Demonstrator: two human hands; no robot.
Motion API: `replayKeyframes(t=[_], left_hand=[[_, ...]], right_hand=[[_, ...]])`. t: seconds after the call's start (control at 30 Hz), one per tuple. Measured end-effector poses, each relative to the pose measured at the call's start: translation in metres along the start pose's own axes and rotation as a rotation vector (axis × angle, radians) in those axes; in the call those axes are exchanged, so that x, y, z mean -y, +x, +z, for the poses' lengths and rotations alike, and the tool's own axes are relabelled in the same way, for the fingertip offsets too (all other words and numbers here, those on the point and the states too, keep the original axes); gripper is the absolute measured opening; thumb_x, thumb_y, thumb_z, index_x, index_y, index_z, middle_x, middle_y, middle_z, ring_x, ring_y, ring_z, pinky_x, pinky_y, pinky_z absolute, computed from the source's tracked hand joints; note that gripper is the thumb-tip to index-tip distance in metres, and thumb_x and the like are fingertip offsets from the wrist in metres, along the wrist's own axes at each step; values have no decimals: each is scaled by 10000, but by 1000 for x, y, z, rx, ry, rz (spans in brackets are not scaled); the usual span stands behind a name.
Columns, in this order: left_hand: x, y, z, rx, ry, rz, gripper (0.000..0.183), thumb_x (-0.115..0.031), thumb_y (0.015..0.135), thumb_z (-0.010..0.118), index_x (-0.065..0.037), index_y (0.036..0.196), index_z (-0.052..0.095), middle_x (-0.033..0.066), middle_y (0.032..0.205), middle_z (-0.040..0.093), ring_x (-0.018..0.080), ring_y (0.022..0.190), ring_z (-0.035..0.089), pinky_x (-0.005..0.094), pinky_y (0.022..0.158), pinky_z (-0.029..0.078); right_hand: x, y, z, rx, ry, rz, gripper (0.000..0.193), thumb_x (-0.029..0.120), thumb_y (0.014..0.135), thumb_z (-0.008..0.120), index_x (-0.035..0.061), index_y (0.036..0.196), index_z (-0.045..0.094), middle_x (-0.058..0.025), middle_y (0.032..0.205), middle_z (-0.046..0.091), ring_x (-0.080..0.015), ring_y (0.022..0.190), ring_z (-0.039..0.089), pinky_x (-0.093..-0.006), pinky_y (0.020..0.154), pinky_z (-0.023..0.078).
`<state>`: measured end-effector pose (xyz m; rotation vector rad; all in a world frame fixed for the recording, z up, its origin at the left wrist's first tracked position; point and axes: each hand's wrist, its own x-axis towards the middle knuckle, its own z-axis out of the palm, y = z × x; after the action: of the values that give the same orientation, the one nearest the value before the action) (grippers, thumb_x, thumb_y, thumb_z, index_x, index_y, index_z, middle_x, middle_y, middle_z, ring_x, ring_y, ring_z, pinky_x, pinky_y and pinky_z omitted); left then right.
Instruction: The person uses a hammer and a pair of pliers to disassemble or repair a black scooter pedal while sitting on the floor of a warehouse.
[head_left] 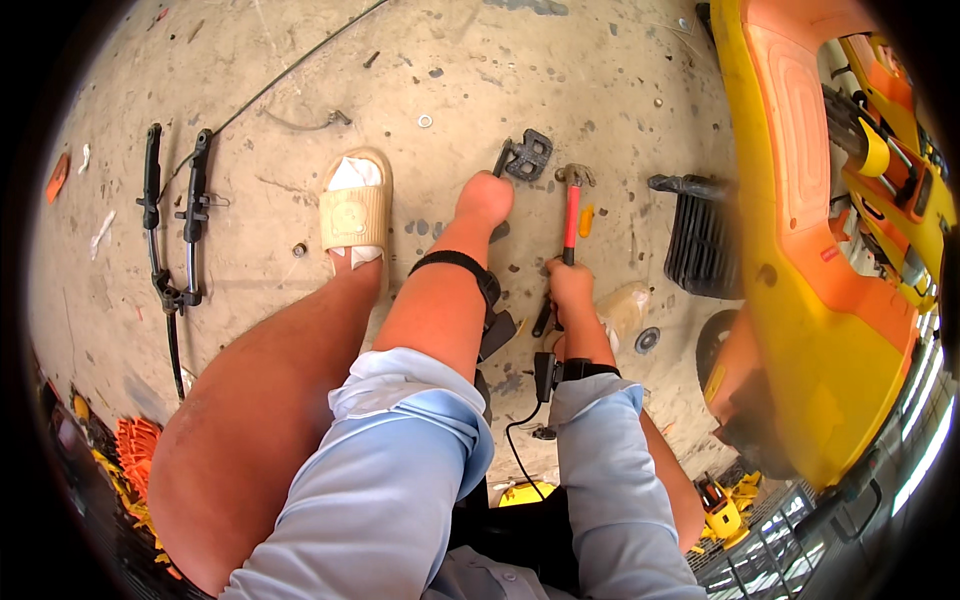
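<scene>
While the right hand [571, 285] grips the red-handled hammer [572, 205] upright, the left hand [485, 198] closes on the black pedal [527, 155] just ahead on the floor [300, 80].

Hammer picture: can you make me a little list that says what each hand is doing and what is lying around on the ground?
right hand: grips the red handle of a hammer, head pointing away
left hand: on a black metal part on the floor
floor: dusty concrete
left side: two black bars lying side by side
foot: beige slipper
right side: yellow and orange vehicle body
</scene>
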<state>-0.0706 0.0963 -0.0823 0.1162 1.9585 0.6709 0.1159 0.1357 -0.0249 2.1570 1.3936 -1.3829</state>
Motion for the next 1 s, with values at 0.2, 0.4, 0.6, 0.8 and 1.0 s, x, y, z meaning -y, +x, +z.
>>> replayKeyframes(t=[0.2,0.4,0.6,0.8,1.0], left_hand=[[-4,-6,0,-36,35,-14,419,-296,930,487,85,1045,619,307,1042,657,439,1004,633,459,865,505],[-22,-25,-3,-24,125,-88,385,-268,943,460,15,1155,612,254,1175,645,398,1098,618,465,931,493],[-56,-50,7,-163,167,25,391,-317,937,487,26,1074,616,269,1080,667,430,1024,634,492,893,499],[-145,-116,14,-177,47,346,351,-304,924,502,20,1016,601,283,1016,665,437,1001,637,507,855,493],[-238,-240,-93,-266,-103,739,334,-315,953,546,14,905,577,168,749,614,307,671,577,423,649,453]], right_hand=[[6,-11,13,-108,7,-157,300,225,805,685,-52,739,593,-118,591,560,-212,471,514,-371,473,422],[42,-20,9,-17,-285,-118,281,250,833,696,0,771,584,-49,570,512,-198,462,481,-374,446,379],[96,-70,-52,149,32,32,259,213,844,708,42,750,539,-38,546,474,-175,436,444,-349,399,322],[150,-196,-199,153,380,-218,239,239,883,696,78,788,548,3,570,459,-120,445,426,-307,423,351],[168,-331,-261,216,673,-601,216,228,909,688,31,952,609,-43,714,611,-86,499,466,-254,466,410]])
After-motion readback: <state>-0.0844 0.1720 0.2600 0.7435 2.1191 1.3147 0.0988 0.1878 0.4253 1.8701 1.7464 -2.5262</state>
